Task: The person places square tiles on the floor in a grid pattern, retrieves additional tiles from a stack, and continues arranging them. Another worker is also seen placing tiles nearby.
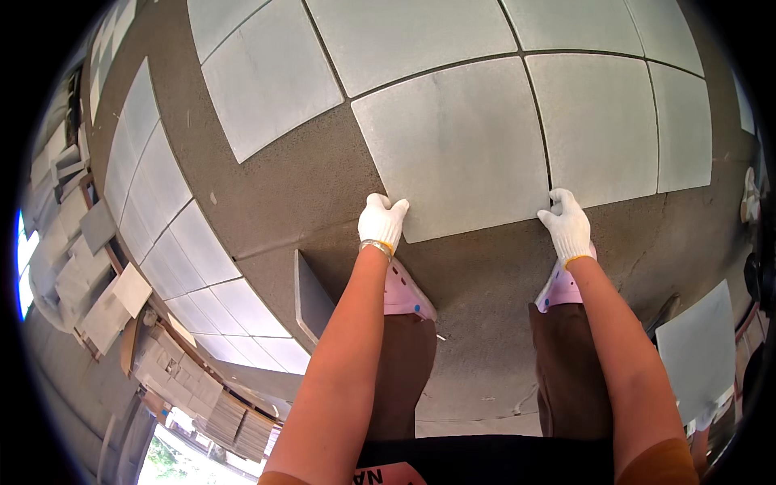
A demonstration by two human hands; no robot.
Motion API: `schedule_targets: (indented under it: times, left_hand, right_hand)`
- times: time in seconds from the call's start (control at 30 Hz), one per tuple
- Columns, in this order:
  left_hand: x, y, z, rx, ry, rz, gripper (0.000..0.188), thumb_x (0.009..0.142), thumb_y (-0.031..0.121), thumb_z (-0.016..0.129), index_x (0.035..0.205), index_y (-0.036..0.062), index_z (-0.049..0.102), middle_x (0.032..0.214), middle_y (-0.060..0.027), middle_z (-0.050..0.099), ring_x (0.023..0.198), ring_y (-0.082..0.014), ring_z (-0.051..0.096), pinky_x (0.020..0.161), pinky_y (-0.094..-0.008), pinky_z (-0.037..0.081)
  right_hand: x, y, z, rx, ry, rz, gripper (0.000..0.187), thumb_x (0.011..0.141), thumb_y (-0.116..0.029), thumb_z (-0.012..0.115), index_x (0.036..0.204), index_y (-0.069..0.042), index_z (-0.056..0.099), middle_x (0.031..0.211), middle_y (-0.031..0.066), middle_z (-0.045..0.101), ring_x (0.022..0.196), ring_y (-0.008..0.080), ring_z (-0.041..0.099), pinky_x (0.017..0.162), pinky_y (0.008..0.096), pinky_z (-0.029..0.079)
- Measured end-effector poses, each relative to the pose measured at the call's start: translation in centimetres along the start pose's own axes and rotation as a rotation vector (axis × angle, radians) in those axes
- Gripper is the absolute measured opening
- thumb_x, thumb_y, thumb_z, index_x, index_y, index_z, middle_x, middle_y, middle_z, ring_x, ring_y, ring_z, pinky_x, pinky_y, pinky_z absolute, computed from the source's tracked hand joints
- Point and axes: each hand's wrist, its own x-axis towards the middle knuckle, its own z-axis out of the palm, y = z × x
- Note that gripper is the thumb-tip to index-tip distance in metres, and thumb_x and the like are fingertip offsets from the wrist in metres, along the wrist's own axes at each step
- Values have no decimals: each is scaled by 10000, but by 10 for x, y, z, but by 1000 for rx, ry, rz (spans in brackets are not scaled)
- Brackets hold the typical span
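Observation:
A large square grey stone tile lies flat on the floor in front of me, its near edge facing my feet. My left hand, in a white knit glove, is closed on the tile's near left corner, thumb against the edge. At the near right corner my right hand, gloved the same way, grips the tile by the narrow gap beside the neighbouring tile. The fingertips of both hands are partly hidden. More grey tiles lie in rows beyond, with thin dark gaps between them.
Pale tiles form another block on the left. A slab stands on edge near my left foot; another grey slab is at the right. Stacked pieces fill the far left. Between the blocks runs bare concrete floor.

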Motion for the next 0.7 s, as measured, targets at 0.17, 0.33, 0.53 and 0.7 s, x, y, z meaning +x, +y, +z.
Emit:
schedule_targets:
  times: [0.17, 0.33, 0.53, 0.7]
  left_hand:
    - [-5, 8, 0, 64, -6, 0, 442, 799, 359, 715, 1017, 1, 574, 976, -242, 671, 939, -391, 656, 858, -431, 504]
    - [0, -8, 8, 47, 63, 123, 394, 820, 290, 712, 996, -22, 547, 727, -119, 626, 564, -206, 617, 546, -348, 510]
    - [-4, 2, 5, 94, 51, 128, 426, 814, 299, 705, 1035, -34, 557, 795, -152, 654, 646, -238, 648, 618, -361, 531]
    - [-23, 10, -26, 4, -105, 80, 595, 801, 318, 716, 1230, -54, 540, 1058, -207, 675, 948, -299, 672, 836, -361, 528]
  right_hand:
    - [2, 8, 9, 6, 20, 56, 428, 768, -207, 728, 1163, -100, 605, 965, 128, 662, 908, 293, 636, 831, 371, 488]
    - [4, 7, 8, 129, -5, 163, 405, 767, -184, 726, 1147, -93, 619, 931, 112, 666, 876, 252, 636, 814, 358, 487]
    - [7, 9, 7, 137, -3, 158, 400, 765, -167, 725, 1143, -89, 621, 898, 96, 653, 851, 228, 623, 802, 341, 482]
    - [-2, -6, -1, 153, -61, 108, 508, 766, -146, 721, 1251, -82, 589, 1044, 133, 672, 968, 238, 637, 870, 339, 484]
